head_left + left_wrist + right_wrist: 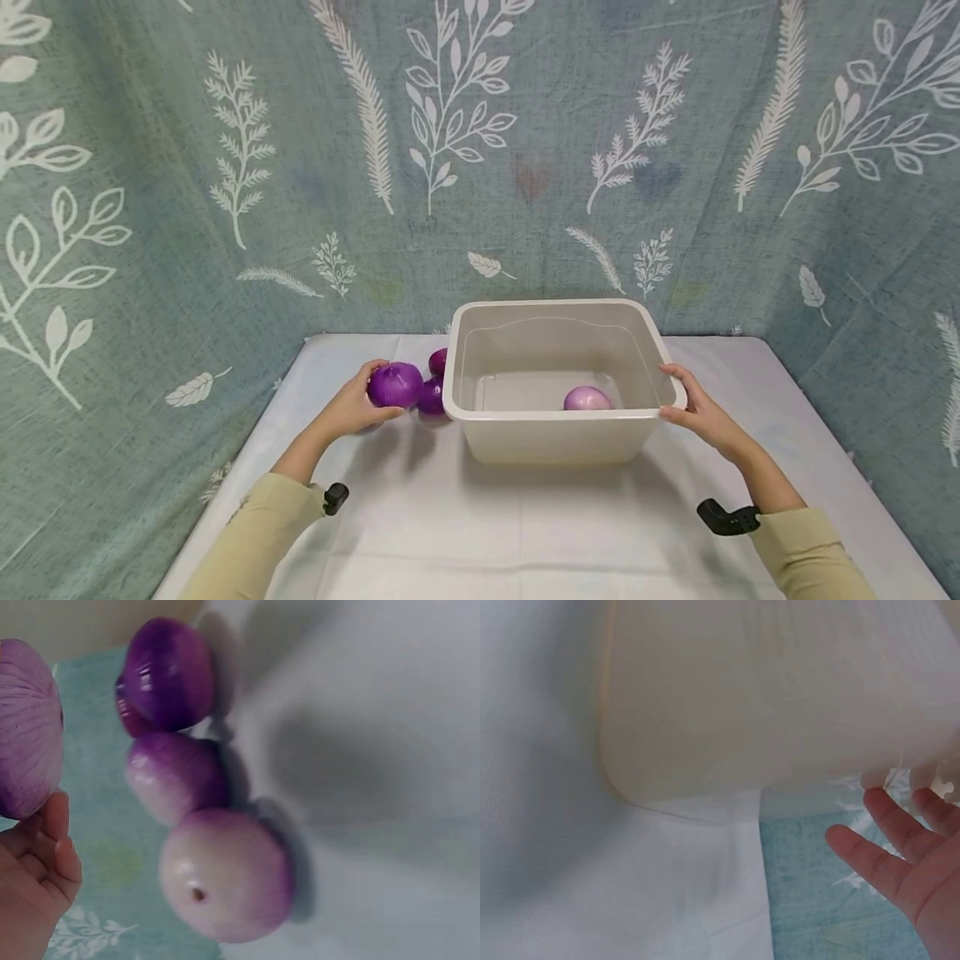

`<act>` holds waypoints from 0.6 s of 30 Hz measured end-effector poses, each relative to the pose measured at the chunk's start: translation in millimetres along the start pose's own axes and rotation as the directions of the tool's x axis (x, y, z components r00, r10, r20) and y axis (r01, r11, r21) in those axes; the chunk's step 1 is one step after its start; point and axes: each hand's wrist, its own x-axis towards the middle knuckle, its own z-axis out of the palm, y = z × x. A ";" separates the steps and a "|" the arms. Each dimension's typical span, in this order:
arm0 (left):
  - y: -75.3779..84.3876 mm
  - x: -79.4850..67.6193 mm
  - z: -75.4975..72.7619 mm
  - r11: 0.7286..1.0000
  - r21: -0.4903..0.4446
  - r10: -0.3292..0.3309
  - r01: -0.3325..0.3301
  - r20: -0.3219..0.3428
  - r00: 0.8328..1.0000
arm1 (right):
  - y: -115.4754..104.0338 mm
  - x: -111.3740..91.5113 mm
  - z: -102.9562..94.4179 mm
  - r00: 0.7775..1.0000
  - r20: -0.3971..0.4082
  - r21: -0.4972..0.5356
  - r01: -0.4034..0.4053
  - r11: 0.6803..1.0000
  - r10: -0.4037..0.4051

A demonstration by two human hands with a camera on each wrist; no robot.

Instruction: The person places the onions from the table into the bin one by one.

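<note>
My left hand [351, 408] holds a purple onion [395, 384] above the table, left of a beige plastic bin [555, 440]. In the left wrist view, this held onion [28, 731] is cut off by the left edge, with fingers beneath it. My right hand [705, 417] grips the bin's right rim near the front corner, thumb and fingers over the edge. Seen from the right wrist, that hand's fingers [900, 825] lie along the outside of the bin. One pale purple onion [588, 398] rests inside the bin.
More onions stand on the table beside the bin's left wall: a dark purple onion [169, 675], a paler onion [178, 776] and a large whitish-purple onion [225, 876]. A white cloth [517, 533] covers the table. A leaf-patterned green curtain [555, 242] hangs behind and at both sides.
</note>
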 end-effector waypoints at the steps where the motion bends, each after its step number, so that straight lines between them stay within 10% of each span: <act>1: 2.2 2.0 -3.6 1.000 0.004 0.005 -0.005 -0.006 1.000 | -0.1 -0.1 0.0 1.000 0.001 0.002 0.000 1.000 0.000; 18: 66.3 31.0 -50.4 0.999 -0.023 0.031 -0.032 -0.015 0.999 | 0.8 0.0 -0.9 1.000 0.003 -0.006 -0.018 1.000 0.018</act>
